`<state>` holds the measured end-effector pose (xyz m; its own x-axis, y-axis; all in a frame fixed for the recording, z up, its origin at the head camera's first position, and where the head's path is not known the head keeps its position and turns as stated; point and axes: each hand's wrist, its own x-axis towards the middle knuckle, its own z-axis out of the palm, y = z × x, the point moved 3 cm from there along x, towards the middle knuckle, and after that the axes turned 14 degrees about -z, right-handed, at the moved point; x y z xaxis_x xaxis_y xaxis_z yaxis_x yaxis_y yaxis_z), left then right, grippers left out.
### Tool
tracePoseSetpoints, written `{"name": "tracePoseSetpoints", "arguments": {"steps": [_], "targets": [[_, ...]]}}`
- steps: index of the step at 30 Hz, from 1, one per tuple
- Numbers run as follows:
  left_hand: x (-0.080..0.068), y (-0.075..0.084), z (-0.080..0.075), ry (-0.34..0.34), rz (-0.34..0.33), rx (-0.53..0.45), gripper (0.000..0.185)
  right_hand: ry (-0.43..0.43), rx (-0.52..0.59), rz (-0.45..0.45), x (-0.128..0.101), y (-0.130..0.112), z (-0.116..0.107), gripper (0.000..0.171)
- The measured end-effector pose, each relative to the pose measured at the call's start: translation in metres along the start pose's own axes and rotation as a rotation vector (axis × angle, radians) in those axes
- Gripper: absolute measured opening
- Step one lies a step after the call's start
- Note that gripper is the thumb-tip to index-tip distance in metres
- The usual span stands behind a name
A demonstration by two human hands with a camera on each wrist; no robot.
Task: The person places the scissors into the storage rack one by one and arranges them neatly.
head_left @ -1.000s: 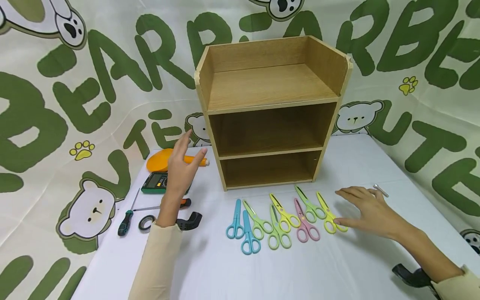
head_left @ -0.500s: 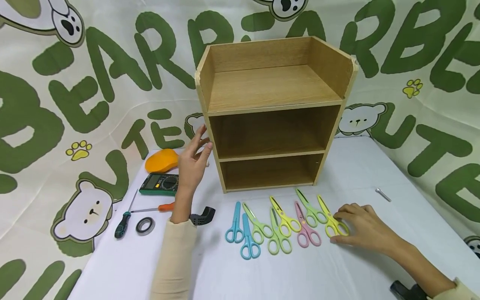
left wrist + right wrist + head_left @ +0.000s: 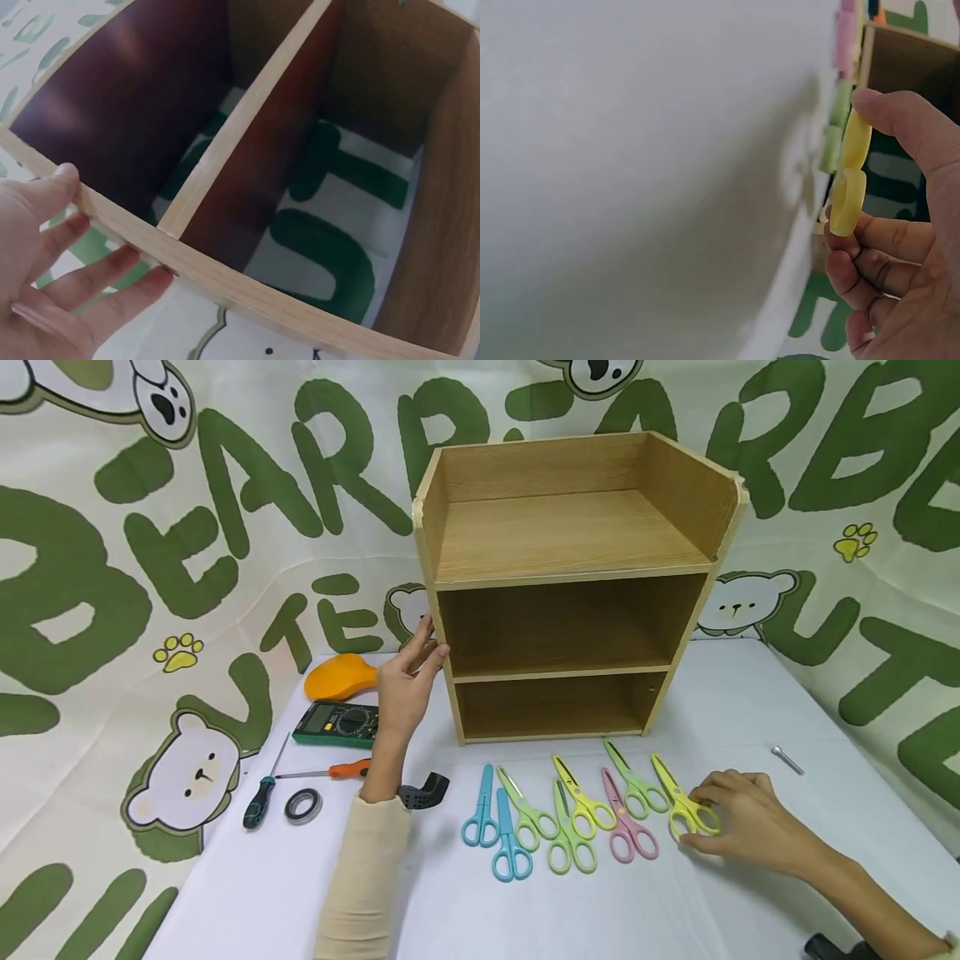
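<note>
A wooden shelf unit stands upright at the back of the table. Against its left side my left hand rests. In the left wrist view the thumb lies at the front edge of the shelf unit, with the other fingers, fairly straight, along the outer side. At the right end of a row of scissors, my right hand pinches the handles of yellow scissors. The right wrist view shows thumb and fingers on both handle loops of those yellow scissors. Blue scissors, green scissors and pink scissors lie alongside.
Left of the shelf unit lie an orange rounded object, a green multimeter, an orange-handled screwdriver, a dark-handled screwdriver and a tape roll. A small metal bolt-like piece lies far right.
My left hand has moved right, from above the multimeter to the shelf unit's left side. My right hand has come down and closed its fingers on the yellow scissors' handles.
</note>
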<state>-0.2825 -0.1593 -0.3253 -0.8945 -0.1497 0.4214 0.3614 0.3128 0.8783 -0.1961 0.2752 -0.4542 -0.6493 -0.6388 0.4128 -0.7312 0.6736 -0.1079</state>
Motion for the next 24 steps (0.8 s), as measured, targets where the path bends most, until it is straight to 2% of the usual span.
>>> {"name": "tracePoseSetpoints", "arguments": {"steps": [5,10,18,24], "targets": [[-0.001,0.0,0.0,0.004,-0.002,-0.003,0.05,0.042,0.031,-0.009,0.006,-0.007,-0.024,0.042],[-0.002,0.0,0.001,0.007,0.008,0.0,0.051,0.094,0.044,-0.069,0.022,-0.021,-0.058,0.046],[-0.003,0.001,0.002,0.006,-0.011,-0.006,0.052,0.115,0.055,-0.158,0.064,-0.052,-0.119,0.05],[-0.005,0.002,0.003,0.006,-0.019,-0.008,0.052,0.12,0.067,-0.144,0.098,-0.069,-0.152,0.048]]}}
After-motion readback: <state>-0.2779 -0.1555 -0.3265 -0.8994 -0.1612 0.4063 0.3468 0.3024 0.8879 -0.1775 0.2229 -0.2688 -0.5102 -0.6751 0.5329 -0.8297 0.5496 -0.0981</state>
